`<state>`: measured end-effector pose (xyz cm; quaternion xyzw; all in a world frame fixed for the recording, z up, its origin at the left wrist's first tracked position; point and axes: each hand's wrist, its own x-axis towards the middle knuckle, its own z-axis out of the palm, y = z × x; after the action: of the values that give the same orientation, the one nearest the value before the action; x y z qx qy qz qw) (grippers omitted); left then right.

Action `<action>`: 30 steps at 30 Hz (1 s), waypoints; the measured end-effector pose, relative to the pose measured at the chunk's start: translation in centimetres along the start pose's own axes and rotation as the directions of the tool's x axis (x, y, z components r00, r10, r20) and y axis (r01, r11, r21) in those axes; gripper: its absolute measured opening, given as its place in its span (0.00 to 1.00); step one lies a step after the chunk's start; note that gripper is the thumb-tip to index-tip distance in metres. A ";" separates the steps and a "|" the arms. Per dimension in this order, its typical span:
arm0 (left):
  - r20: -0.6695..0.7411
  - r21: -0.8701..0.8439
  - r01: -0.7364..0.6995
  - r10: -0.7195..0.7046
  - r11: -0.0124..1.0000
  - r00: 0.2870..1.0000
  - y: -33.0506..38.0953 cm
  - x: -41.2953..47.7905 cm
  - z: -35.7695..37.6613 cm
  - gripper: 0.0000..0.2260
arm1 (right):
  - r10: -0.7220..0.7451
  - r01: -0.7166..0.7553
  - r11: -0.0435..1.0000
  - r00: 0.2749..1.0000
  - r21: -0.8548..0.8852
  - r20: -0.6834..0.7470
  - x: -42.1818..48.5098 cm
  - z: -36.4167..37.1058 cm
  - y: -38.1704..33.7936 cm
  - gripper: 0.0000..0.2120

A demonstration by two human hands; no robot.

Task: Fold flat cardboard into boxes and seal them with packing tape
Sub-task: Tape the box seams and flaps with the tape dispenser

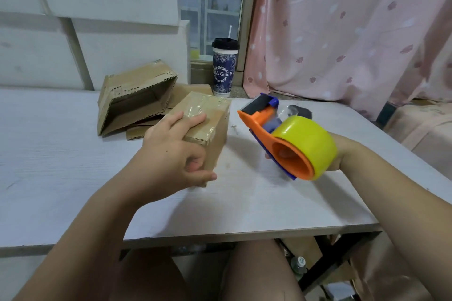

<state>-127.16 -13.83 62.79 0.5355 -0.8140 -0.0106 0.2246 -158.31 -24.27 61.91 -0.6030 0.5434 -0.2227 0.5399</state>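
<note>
**Item 1. Left hand point(171, 151).** Grips the sealed box point(210, 127). The fingers point(192, 121) lie across the taped top face and the thumb curls against the near wall. Judged purpose: to steady the box on the table point(73, 154), or to turn it for another strip.

**Item 2. Sealed box.** Stands on the table directly under the left fingers. Glossy clear tape runs along the top seam. This face looks closed; the other faces cannot be checked.

**Item 3. Right hand point(335, 157).** Holds the tape dispenser point(274, 144) up, to the right of the left fingertips and apart from the box. The fingers are mostly hidden behind the yellow tape roll point(308, 142), so a grip round the handle is inferred from the raised tool. The roller end points towards the box, probably ready for a further pass.

**Item 4. Open box point(137, 98).** Lies tilted on its side just beyond the left fingers, resting on flat cardboard point(140, 132). Likely stock set aside for folding.

**Item 5. Cup point(225, 68).** Has a straw and stands well beyond the fingertips, at the table's far edge, out of the working path.
</note>
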 end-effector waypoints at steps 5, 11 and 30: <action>0.021 0.129 -0.016 0.014 0.992 1.000 -0.2 0.1 0.0 0.23 | -0.027 0.015 0.987 0.997 -0.162 -0.077 -0.6 2.1 -2.0 0.09; 0.104 0.246 0.027 -0.054 0.969 0.993 0.8 0.0 -0.4 0.20 | -0.078 -0.105 0.870 0.935 -0.482 -0.345 1.7 3.0 -2.0 0.08; 0.031 -0.132 -0.032 0.037 0.991 0.999 2.2 -1.1 -1.9 0.14 | -0.829 0.573 0.545 0.478 -0.612 -0.290 -2.6 10.2 -5.5 0.13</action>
<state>-128.04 -11.54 64.68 0.5052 -0.8243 -0.0692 0.2461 -148.12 -18.70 64.40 -0.7862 0.4015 -0.4655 0.0640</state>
